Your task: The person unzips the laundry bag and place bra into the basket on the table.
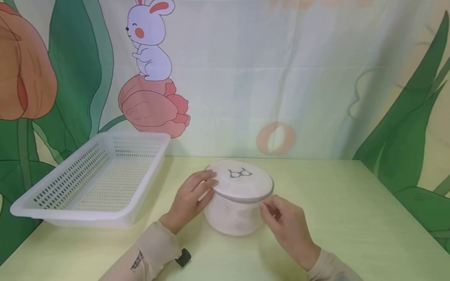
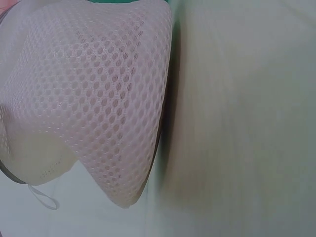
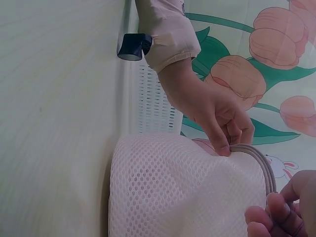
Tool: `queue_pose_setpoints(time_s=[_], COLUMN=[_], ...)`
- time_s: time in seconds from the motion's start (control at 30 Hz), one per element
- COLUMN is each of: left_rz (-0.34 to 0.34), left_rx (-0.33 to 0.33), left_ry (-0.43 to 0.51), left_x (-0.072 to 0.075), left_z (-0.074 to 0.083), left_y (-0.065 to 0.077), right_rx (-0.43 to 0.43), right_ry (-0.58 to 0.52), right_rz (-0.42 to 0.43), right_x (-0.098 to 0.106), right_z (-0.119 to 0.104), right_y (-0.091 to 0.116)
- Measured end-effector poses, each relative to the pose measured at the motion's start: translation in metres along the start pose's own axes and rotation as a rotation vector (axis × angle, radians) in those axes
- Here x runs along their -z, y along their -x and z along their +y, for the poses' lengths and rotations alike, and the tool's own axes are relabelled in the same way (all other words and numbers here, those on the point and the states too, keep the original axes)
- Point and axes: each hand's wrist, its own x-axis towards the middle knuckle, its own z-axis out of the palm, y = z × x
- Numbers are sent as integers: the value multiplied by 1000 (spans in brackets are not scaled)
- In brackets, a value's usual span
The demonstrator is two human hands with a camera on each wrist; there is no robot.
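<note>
Presently, in the head view, the pale mesh bag stands on the table toward six o'clock, its rim gripped by the left hand at nine o'clock and pinched by the curled right hand near four, while a white basket stands at nine o'clock from it. In the left wrist view, the bag lies toward ten; in the right wrist view, the left thumb presses near one o'clock.
</note>
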Motion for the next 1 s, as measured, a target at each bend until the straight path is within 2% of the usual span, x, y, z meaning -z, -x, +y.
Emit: queue_pose_setpoints(time_s=[0.27, 0.6, 0.77, 1.0], left_rz=[22, 107, 120, 94], left_rx=[-124, -242, -268, -245], left_ry=[3, 33, 35, 23], left_x=[-1, -4, -8, -10], left_z=[4, 25, 34, 46], left_y=[-7, -21, -25, -26], right_rx=[-33, -12, -19, 21], right_ry=[2, -11, -13, -18], right_rz=[-15, -3, -15, -7], right_x=[0, -1, -1, -3], right_z=[-1, 0, -1, -1], right_y=[0, 1, 1, 3])
